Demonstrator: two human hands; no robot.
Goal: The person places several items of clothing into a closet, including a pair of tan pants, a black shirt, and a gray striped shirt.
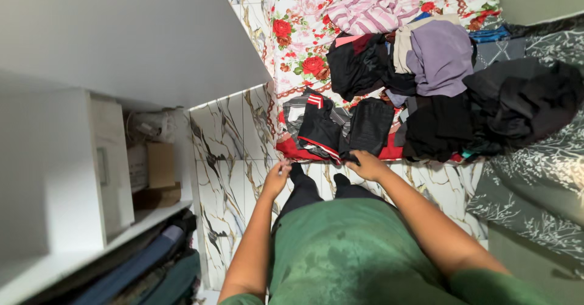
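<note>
Both hands (322, 171) at near edge of black garment (370, 128).

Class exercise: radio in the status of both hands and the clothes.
Left hand open, holding nothing. Right hand touching black garment. Clothes pile crowds behind.

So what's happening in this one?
A person in a green shirt stands at the edge of a bed with a floral sheet, looking down at a pile of clothes. The right hand rests on a black garment at the near edge of the pile. The left hand is beside a black-and-red garment, fingers pinched near its hem; whether it grips the cloth is unclear. White shelves stand to the left.
</note>
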